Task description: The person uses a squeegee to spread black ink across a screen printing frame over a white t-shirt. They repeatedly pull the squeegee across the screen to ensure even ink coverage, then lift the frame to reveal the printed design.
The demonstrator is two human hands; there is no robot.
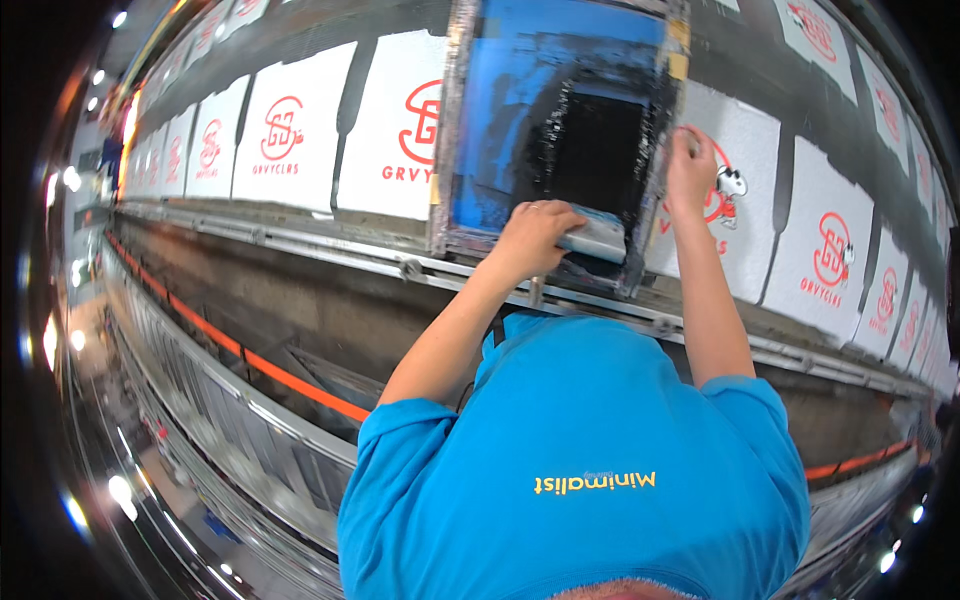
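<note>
A printing screen (505, 95) with a blue mesh lies in front of me over white fabric panels. Thick black ink (595, 150) is smeared across its right half. At the near end of the mesh rests a squeegee (602, 240) with a pale, light-coloured bar. My left hand (540, 237) is closed over the squeegee's left end. Beside the screen's right edge is my right hand (692, 165), its fingers curled together above a printed panel; what they hold, if anything, is hidden.
White panels (285, 130) with red round emblems line the long grey table on both sides. A metal rail (330, 250) runs along its near edge, close to my body. An orange strip (290, 380) and metal racking (240, 400) lie lower left.
</note>
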